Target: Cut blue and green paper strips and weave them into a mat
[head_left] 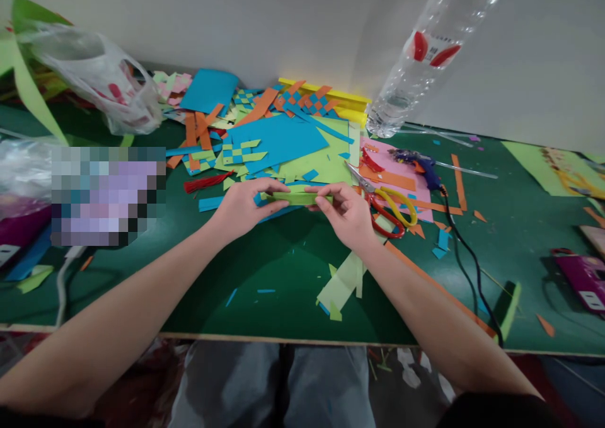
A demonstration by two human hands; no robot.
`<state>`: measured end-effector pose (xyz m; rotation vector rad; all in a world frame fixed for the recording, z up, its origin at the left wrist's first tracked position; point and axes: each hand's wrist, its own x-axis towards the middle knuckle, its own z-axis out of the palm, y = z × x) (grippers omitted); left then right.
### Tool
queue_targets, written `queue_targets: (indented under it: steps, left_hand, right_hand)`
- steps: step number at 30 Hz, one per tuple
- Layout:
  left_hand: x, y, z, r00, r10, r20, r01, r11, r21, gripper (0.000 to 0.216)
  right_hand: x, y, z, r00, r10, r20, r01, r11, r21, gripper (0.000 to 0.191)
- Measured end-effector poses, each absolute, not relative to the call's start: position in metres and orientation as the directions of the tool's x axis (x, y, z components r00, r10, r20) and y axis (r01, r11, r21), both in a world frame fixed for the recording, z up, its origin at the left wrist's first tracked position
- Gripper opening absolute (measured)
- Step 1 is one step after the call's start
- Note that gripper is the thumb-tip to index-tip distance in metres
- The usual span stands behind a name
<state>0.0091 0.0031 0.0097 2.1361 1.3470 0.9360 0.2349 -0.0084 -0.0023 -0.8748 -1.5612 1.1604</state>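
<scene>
A narrow piece of green paper is stretched level between my two hands, just above the table. My left hand pinches its left end between thumb and fingers. At the other end, the thumb and fingers of my right hand are closed on the same paper. Scissors with red and yellow handles lie right beside my right hand. Behind the hands are blue paper and light green paper. A small woven blue-and-green piece and a red tassel lie to the left.
A clear plastic bottle stands at the back right. A blue glue gun trails a black cord across the table's right side. On the left are a pixelated phone-like device with a white cable and a plastic bag. Paper scraps lie around.
</scene>
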Motion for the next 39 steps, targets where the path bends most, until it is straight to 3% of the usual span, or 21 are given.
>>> queue_targets:
  steps: [9,24,39]
  left_hand:
    - [0.0083,0.0028,0.0137,0.235,0.932,0.277,0.672,-0.362,0.646,0.022]
    - [0.0095,0.0024,0.0143,0.167,0.945,0.281,0.67,-0.318,0.671,0.018]
    - [0.0069,0.0065,0.0116,0.105,0.965,0.242,0.626,-0.253,0.737,0.019]
  right_hand:
    - [0.2381,-0.0078,-0.0034,-0.186,0.927,0.326,0.302,0.369,-0.879,0.017]
    - [0.2377,-0.0076,-0.0045,-0.178,0.932,0.316,0.27,0.355,-0.895,0.014]
    - [0.2397,-0.0082,0.0016,-0.023,0.922,0.387,0.258,0.379,-0.889,0.018]
